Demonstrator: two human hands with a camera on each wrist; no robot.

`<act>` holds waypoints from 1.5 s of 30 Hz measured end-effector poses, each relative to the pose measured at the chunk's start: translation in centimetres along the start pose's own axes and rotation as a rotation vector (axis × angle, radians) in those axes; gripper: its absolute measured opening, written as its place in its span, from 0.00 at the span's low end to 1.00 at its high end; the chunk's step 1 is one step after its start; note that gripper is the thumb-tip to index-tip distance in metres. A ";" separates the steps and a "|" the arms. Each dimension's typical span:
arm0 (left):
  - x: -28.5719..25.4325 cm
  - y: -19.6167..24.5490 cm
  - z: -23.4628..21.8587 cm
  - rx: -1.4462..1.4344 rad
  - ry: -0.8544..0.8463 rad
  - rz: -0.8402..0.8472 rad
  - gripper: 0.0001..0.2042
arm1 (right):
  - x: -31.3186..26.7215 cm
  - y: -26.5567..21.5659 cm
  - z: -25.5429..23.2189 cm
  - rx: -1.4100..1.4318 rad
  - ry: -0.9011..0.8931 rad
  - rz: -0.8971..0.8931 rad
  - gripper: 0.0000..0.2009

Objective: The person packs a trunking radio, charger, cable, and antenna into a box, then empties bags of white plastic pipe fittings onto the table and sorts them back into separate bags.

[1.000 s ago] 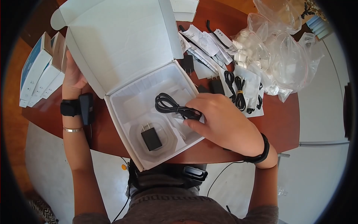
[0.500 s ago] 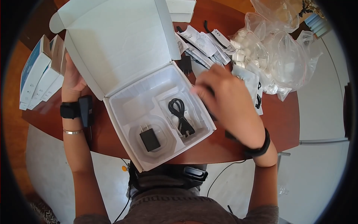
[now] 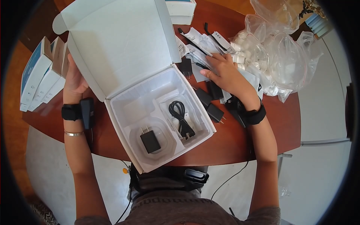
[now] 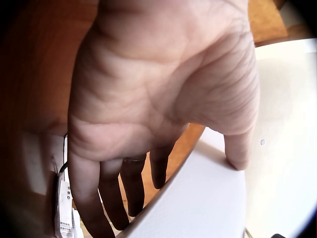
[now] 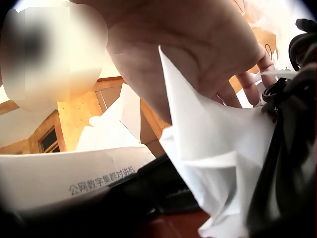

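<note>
My left hand [image 3: 75, 77] holds the open white box [image 3: 120, 52] at the lid's left side, its thumb on the inner flap [image 4: 208, 173] and its fingers along the outside. Inside the box, a black power adapter [image 3: 150, 141] lies in the octagonal hollow of the white tray [image 3: 131, 105]. A coiled black cable [image 3: 179, 116] rests in the right compartment. My right hand [image 3: 227, 73], fingers loosely spread, is over the pile of folded paper leaflets [image 3: 198, 43]. Near its wrist are several loose adapters [image 3: 215, 112]. White paper [image 5: 213, 144] hides part of that hand in the right wrist view.
Flat white boxes [image 3: 35, 75] lean together at the left, and another white box [image 3: 180, 12] stands at the back. Clear plastic bags [image 3: 290, 62] with small white pieces fill the right side. The table [image 3: 240, 146] curves along its front edge.
The coiled cable was let go in the box's right compartment. My right hand then moved away, back and right, onto the leaflet pile. My left hand has stayed at the lid.
</note>
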State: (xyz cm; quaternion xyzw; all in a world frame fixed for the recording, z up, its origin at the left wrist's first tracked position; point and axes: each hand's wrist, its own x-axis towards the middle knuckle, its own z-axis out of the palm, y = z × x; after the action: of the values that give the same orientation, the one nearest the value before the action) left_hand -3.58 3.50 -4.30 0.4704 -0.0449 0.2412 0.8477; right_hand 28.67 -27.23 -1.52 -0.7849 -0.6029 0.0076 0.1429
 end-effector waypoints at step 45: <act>0.1 -0.4 1.3 -0.052 -0.011 -0.045 0.31 | -0.3 1.1 -0.2 -0.100 0.032 0.002 0.19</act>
State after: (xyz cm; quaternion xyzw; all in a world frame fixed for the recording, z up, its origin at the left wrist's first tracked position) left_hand -3.08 2.28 -3.84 0.4506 -0.0454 0.2183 0.8645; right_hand 29.64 -27.77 -1.65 -0.7917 -0.5993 -0.0351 0.1131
